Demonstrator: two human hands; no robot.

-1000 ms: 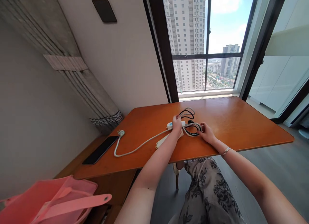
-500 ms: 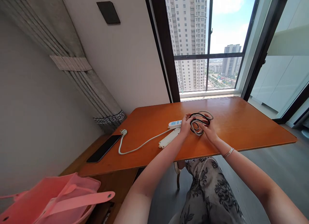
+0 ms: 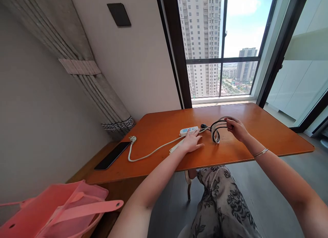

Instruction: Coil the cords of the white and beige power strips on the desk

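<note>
My right hand (image 3: 236,128) is closed on a bundle of looped cables (image 3: 216,131), white and black, and holds it just above the table. My left hand (image 3: 191,141) rests with fingers spread over two power strips. The farther power strip (image 3: 185,131) is white with blue sockets; the nearer one (image 3: 174,147) is plain white and partly hidden by the hand. A black plug (image 3: 203,126) lies beside the far strip's right end. From the near strip a white cord (image 3: 151,155) curves left to a white plug (image 3: 132,139).
A black phone-like slab (image 3: 112,156) lies at the left of the orange-brown wooden table (image 3: 243,145). A pink bag (image 3: 64,210) stands at lower left. Beyond the far edge is a window (image 3: 221,60), with a tied curtain (image 3: 107,97) to its left.
My left hand has let go of the cable bundle and moved left and down onto the power strips. My right hand has carried the bundle a little to the right.
</note>
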